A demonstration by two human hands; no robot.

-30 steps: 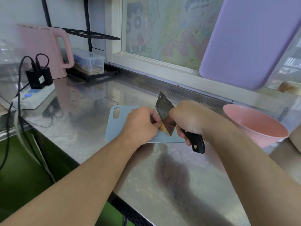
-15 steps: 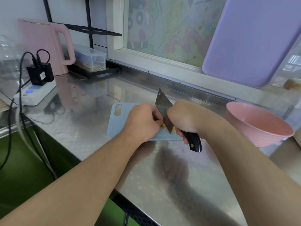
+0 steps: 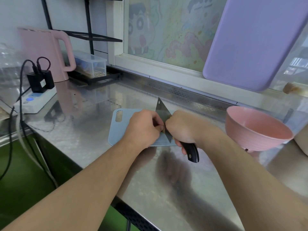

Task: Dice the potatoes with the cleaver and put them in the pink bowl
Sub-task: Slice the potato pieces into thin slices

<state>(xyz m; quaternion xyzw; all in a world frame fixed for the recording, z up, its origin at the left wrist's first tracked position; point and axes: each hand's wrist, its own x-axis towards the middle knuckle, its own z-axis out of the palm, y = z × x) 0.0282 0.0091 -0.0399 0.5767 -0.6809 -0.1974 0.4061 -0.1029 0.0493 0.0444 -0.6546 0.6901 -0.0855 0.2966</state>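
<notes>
A pale blue cutting board [image 3: 120, 129] lies on the steel counter. My left hand [image 3: 144, 128] curls over a potato [image 3: 163, 130] on the board, and only a sliver of the potato shows between my hands. My right hand [image 3: 182, 129] grips the black handle of the cleaver [image 3: 162, 110], whose blade stands edge-down against the potato, right beside my left fingertips. The pink bowl [image 3: 256, 129] stands on the counter to the right of the board, and I see nothing inside it.
A pink kettle [image 3: 45, 52], a white power strip [image 3: 35, 101] with black plugs and cables, and a clear plastic box [image 3: 90, 65] stand at the back left. A purple board [image 3: 253, 40] leans against the window. The counter's front edge [image 3: 116, 204] runs diagonally below my arms.
The cleaver blade has come down closer to the board, and my two hands have drawn together over the potato. The camera view has shifted slightly.
</notes>
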